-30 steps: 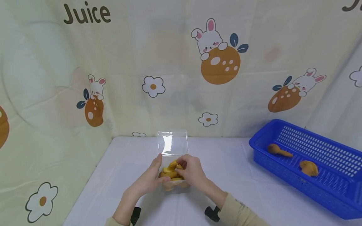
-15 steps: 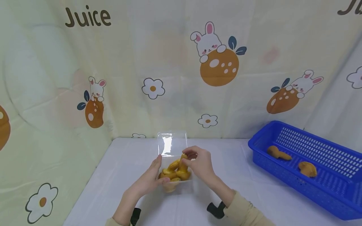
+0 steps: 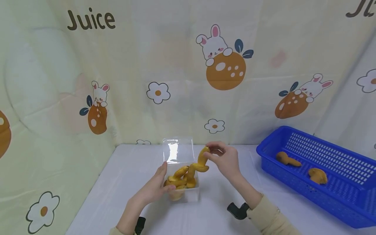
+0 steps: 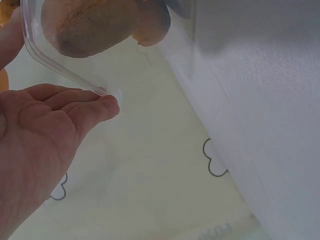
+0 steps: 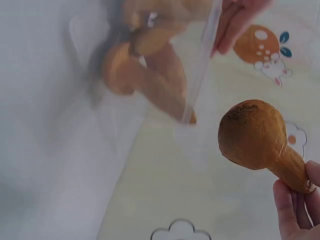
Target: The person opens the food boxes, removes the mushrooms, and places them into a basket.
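Observation:
A clear plastic box (image 3: 192,196) stands on the table with its hinged lid (image 3: 177,150) raised and several yellow-brown mushrooms (image 3: 178,183) inside. My left hand (image 3: 154,186) rests against the box's left side, its thumb across the front corner; in the left wrist view, nearly straight fingers (image 4: 92,110) touch the rim. At the box's upper right, my right hand (image 3: 226,158) pinches one mushroom (image 3: 202,160) by its stem, cap downward. In the head view its cap overlaps another mushroom (image 3: 191,176) standing stem-up in the box. The right wrist view shows the held mushroom's round cap (image 5: 252,135), darkened on one side.
On the right of the table is a long blue perforated basket (image 3: 293,181). Two brown mushrooms lie in it, one with a long stem (image 3: 288,159), the other with a wide cap (image 3: 318,176). A curtain printed with rabbits and flowers (image 3: 158,93) hangs behind the white table.
My right hand has lifted the mushroom out of the box, moving up and to the right. The left hand stays at the box. More mushrooms inside the box now show.

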